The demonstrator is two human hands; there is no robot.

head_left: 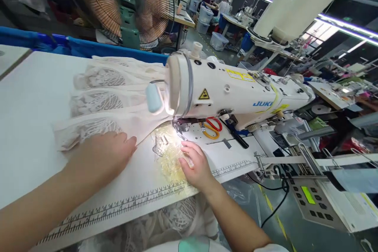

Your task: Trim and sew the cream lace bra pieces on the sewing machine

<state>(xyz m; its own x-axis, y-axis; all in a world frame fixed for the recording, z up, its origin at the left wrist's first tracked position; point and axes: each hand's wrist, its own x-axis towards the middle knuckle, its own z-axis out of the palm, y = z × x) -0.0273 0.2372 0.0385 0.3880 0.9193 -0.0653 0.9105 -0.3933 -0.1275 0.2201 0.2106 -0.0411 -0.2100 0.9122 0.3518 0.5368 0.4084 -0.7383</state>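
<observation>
White lace fabric (pixel 118 104): spread in pleated lengths under the left hand's fingers and beyond them, narrowing rightward to the machine's needle end.
Left hand (pixel 102 155): palm down on the nearest length, fingers bent; whether it pinches the cloth, cannot tell.
Fan (pixel 126 4): well beyond the left hand.
Printed ruler scale (pixel 130 203): on the near table edge, on the body side of the left hand.
Pale-blue pad (pixel 153 97): beyond and right of the left hand, at the machine head.
Taped yellowish patch (pixel 168 155): between the hands, just beside the right.
Right hand (pixel 197 167): half-curled, thumb apart from fingers, grip loose.
Scissors (pixel 211 129): red and yellow handles, beyond the right hand.
Sewing machine (pixel 224 90): beyond the right hand, stretching rightward.
Control box (pixel 313 202): well right of the right hand.
</observation>
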